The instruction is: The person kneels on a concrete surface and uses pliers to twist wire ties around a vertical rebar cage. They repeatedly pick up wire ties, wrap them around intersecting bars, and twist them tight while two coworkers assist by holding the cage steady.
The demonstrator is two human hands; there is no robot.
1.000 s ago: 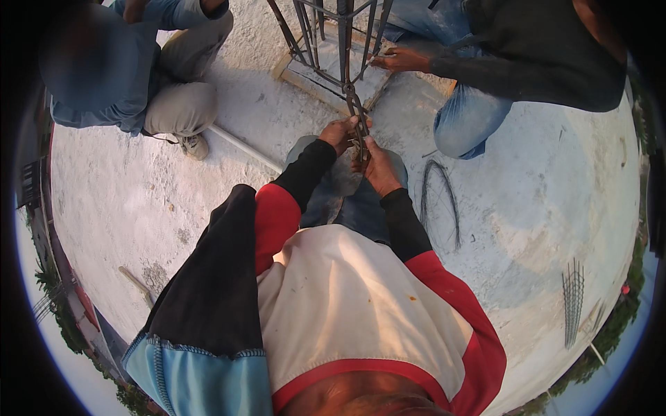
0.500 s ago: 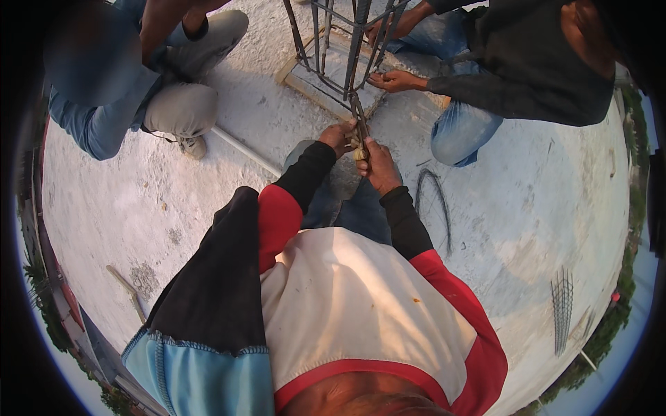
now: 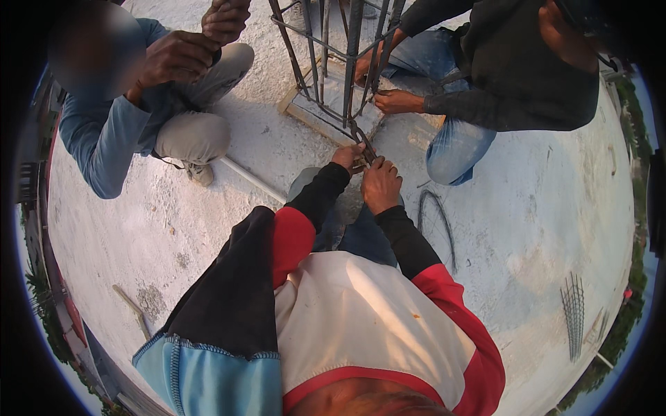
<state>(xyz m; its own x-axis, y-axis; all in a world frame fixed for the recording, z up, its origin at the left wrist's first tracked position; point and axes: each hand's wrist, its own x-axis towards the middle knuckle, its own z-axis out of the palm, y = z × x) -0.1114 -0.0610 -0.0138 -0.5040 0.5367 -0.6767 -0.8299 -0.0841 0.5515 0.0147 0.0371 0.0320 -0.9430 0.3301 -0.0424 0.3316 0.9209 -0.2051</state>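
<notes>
Both of my hands hold long-handled pincers [image 3: 367, 148], whose head meets the foot of an upright steel rebar cage [image 3: 352, 62] at its near corner. My left hand [image 3: 347, 158] is closed round the left handle. My right hand [image 3: 381, 184] grips the other handle, its fingers wrapped and partly hidden. What the jaws bite on is too small to make out. The cage stands inside a low rectangular frame [image 3: 316, 119] on the pale concrete floor.
At the right, a co-worker in dark sleeves has hands [image 3: 398, 102] at the cage's base. Another co-worker crouches left, hands [image 3: 182, 57] raised. A pale pipe [image 3: 253, 179] lies left of my legs, a loop of thin wire [image 3: 444, 216] to the right. A mesh bundle [image 3: 573, 315] lies farther right.
My hands have shifted slightly on the pincers, the right turning so its back shows more. The left co-worker's hands appear lower and nearer. The whole view has tilted a little.
</notes>
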